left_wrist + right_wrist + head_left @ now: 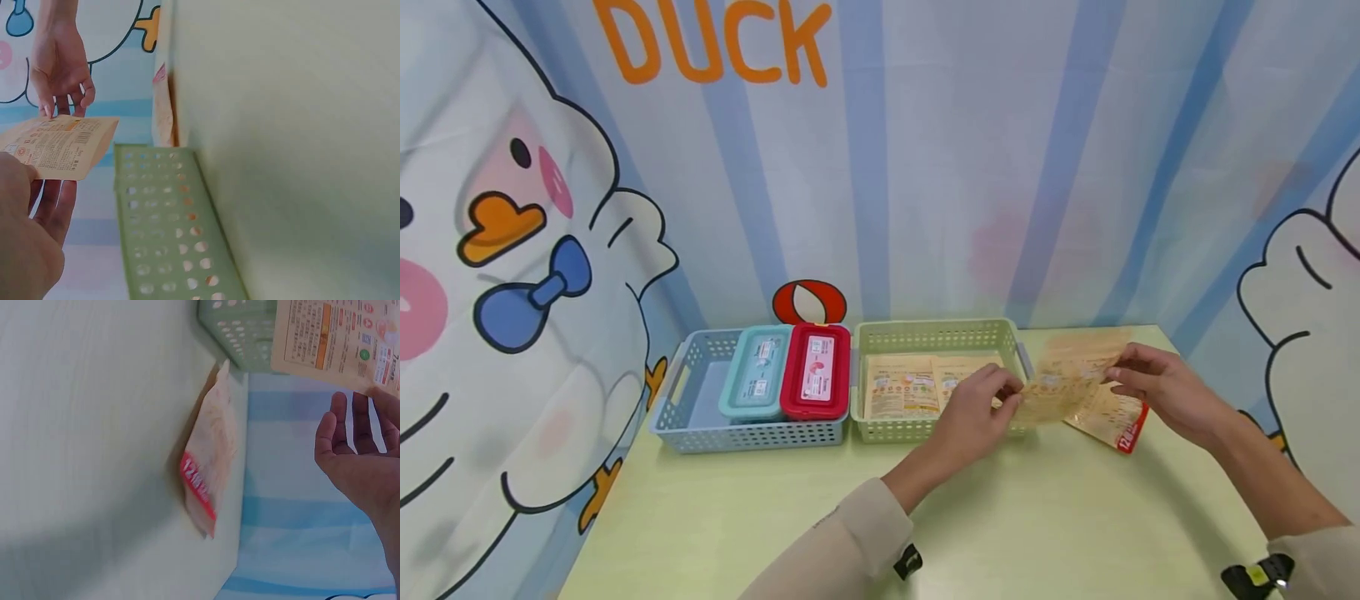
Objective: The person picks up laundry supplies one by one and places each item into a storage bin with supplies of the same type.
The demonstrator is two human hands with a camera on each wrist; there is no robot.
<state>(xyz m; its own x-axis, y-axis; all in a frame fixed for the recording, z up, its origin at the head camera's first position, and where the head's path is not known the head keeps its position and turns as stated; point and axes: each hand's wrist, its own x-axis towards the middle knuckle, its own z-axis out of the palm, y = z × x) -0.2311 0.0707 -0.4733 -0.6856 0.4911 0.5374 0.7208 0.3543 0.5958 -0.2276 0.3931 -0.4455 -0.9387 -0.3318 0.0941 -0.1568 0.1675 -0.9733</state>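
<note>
Both hands hold a flat tan paper pouch (1067, 379) printed with small text, raised above the table's right side. My left hand (973, 421) pinches its left end, partly over the green basket (895, 432). At the opposite end, the right hand (1168, 392) grips the pouch's edge between thumb and fingers. In the right wrist view, the held pouch (337, 344) shows dense print and an orange strip. A second pouch with a red band (1116, 421) lies on the table below, partly hidden in the head view. Two similar pouches (900, 387) lie side by side in the green basket.
Left of the green basket stands a blue basket (760, 438) with a teal-lidded box (756, 375) and a red-lidded box (816, 375). Behind the pale green table (737, 517) hangs a striped curtain (917, 167) with cartoon ducks.
</note>
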